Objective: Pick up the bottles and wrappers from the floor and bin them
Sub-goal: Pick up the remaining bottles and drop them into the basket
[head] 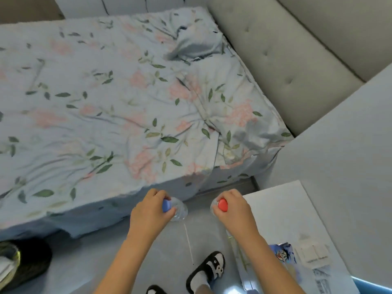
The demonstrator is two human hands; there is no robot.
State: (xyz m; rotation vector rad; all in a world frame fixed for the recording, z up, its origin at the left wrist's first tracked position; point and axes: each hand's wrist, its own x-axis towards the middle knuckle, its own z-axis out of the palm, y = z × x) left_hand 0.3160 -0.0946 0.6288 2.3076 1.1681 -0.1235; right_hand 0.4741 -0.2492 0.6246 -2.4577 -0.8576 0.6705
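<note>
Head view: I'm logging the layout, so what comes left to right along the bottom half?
Black bin → left hand on blue-capped bottle → right hand on red-capped bottle → blue wrapper.

bed [131, 98] fills the far and left of the scene; headboard [292, 58] along its right side. near the bed's edge, left hand [148, 211] and right hand [235, 209] side by side above the floor [169, 251], each holding a bottle at its cap. bin [23, 262] near left; table [286, 219] right; slippered foot [206, 270] between the forearms.
</note>
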